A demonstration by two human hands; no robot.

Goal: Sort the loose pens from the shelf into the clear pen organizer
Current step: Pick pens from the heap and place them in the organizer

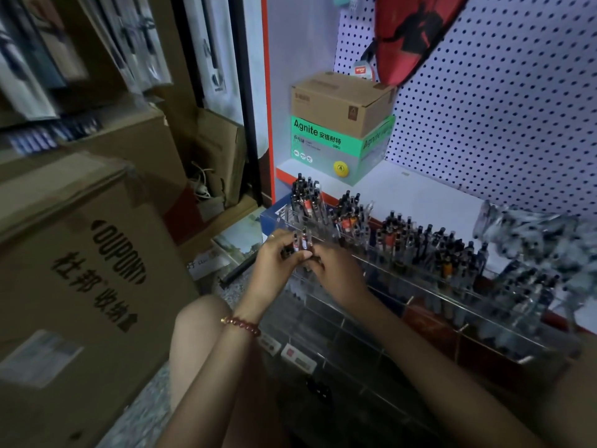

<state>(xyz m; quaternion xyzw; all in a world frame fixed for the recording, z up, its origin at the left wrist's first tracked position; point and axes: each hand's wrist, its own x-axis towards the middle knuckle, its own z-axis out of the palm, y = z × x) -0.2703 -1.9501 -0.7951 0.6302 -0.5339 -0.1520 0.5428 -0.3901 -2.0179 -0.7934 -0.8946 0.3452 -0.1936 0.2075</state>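
Head view is showing a couple of pens [299, 243] being pinched upright between both hands, left hand [280, 257] and right hand [336, 273] pressing together over the clear pen organizer [403, 286]. Judging by this, slotting is under way; next, lowering them into a free compartment. White shelf [429, 202], pegboard [504, 101] and cardboard boxes [80, 270] are surrounding it.

Standing pens [420, 240] crowding organizer [436, 305]
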